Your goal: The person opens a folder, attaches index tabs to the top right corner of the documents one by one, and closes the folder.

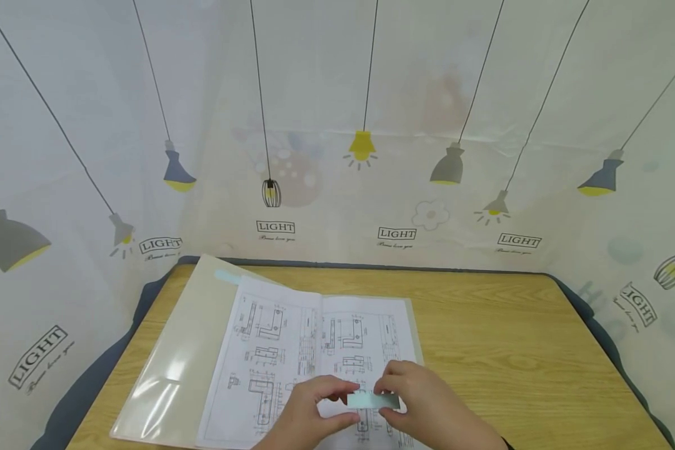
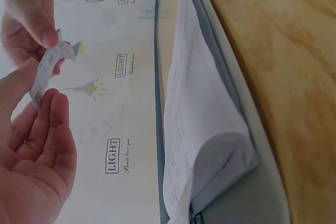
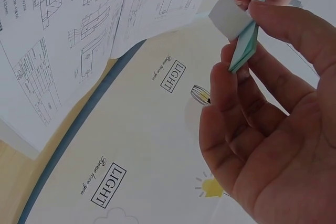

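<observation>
Both hands hold a small pale green-and-white strip (image 1: 365, 400), apparently paper, above the open drawings. My left hand (image 1: 309, 409) pinches its left end between thumb and fingers. At the other end, my right hand (image 1: 419, 397) grips it with thumb and fingertips. The left wrist view shows the strip (image 2: 46, 69) bent, with small print on one face. Seen from the right wrist, the strip (image 3: 245, 48) looks folded in layers, and a whitish flap (image 3: 229, 16) sticks out from it. Its exact kind cannot be told.
Under the hands lies an open clear-sleeved folder (image 1: 169, 369) with printed technical drawings (image 1: 270, 350). A pale blue label (image 1: 227, 277) shows on its cover. The wooden table (image 1: 512, 350) extends to the right, and a lamp-patterned curtain (image 1: 326, 250) surrounds it.
</observation>
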`<state>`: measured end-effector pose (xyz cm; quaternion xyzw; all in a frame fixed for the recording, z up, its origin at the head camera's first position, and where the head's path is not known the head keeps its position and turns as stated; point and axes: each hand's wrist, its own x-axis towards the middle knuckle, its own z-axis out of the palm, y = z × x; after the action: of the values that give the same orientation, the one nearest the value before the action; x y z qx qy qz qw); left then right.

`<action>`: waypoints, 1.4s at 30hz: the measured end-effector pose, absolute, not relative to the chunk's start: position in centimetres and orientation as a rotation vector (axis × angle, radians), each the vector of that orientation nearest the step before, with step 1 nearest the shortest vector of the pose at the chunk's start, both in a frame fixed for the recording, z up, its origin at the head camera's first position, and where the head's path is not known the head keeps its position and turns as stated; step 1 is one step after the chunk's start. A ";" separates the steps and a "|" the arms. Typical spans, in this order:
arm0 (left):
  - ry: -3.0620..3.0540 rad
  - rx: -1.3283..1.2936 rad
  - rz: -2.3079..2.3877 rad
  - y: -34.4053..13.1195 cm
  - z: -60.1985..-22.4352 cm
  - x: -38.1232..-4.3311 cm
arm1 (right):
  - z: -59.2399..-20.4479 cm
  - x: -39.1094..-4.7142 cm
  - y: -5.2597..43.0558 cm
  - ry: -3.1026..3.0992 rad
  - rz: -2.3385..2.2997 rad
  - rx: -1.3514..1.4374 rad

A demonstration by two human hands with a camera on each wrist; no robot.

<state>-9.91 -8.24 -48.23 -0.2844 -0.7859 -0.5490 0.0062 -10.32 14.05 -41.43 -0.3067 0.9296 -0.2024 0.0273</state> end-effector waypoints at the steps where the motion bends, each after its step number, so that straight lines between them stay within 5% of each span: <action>1: -2.440 -0.907 -1.709 -8.2 -48.3 -9.9 | -41.4 -10.3 14.0 2.868 -0.631 -0.959; 31: -2.483 -0.747 -1.777 -8.4 -48.2 -9.9 | -42.4 -10.4 14.9 2.944 -0.651 -1.153; 42: -2.450 -0.783 -1.803 -8.3 -48.4 -9.8 | -43.1 -10.8 15.0 3.080 -0.754 -1.616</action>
<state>-9.80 -8.26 -48.38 -0.2492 -0.7801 -0.5739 0.0004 -10.81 14.99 -43.15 -0.4442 0.8467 -0.2072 -0.2071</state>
